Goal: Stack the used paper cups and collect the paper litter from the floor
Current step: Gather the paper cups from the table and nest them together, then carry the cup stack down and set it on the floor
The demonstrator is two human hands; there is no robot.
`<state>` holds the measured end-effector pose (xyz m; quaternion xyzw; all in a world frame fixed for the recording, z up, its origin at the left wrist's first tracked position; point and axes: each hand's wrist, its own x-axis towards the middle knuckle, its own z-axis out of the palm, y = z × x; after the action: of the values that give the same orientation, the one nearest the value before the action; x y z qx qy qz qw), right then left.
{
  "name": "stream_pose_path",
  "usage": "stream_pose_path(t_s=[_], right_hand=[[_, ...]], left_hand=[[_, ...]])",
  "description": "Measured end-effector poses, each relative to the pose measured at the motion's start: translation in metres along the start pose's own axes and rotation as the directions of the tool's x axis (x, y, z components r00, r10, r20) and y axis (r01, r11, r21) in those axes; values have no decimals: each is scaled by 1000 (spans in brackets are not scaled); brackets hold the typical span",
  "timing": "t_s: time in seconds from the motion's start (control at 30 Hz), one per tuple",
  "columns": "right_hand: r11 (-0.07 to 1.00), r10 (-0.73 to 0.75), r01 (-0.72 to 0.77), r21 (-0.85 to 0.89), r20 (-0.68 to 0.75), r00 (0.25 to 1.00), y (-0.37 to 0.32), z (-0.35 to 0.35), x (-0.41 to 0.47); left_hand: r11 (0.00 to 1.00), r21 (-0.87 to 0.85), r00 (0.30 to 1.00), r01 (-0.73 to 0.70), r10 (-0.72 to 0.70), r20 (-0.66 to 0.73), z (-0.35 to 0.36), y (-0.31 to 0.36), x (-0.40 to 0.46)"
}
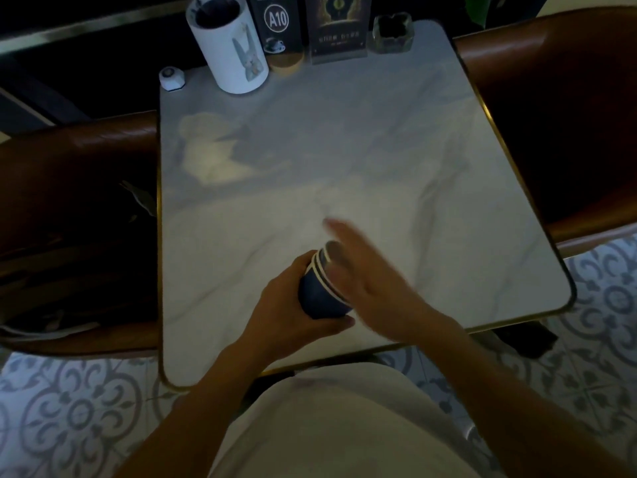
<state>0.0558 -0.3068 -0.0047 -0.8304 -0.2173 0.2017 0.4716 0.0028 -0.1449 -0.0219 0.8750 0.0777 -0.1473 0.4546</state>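
A stack of dark blue paper cups [319, 291] with white rims lies tilted over the near part of the white marble table [344, 160], mouths pointing up and to the right. My left hand [289, 312] is wrapped around the stack's lower body. My right hand [365, 270] is flat and blurred, fingers spread, right at the mouth of the top cup, holding nothing. No paper litter shows on the patterned floor tiles [69, 415].
At the table's far edge stand a white cylindrical bin [229, 46], an A10 table sign [277, 25], a menu card [337, 25], a glass ashtray [393, 32] and a small white call button [171, 78]. Brown leather seats [568, 108] flank both sides.
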Motion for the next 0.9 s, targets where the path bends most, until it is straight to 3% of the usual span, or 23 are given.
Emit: stream_pose_path(t_s=[0.1,0.2,0.37,0.5,0.8,0.9], right_hand=[[977,-81,103,-186,125,989,2,27,-8],[988,-65,84,-132,147,987,5,30,-14],[976,-28,69,-206,197,980,6,32,-27],[971,57,8,-241,260,964,1,44,-44],[989,139,-135,-67,59,989,-21,94,-119],[982,184,-182,-55,37,982,-24,98,-148]], left_hand=[[997,-54,996,46,-42,77,4,-1,-5],[999,23,996,33,-35,76,8,-8,-16],[998,-2,994,63,-63,85,15,-17,-35],[996,76,989,55,-64,133,16,-30,-59],[999,-24,999,37,-38,-29,15,-86,-165],[989,-108,985,105,-119,-129,18,-113,-210]])
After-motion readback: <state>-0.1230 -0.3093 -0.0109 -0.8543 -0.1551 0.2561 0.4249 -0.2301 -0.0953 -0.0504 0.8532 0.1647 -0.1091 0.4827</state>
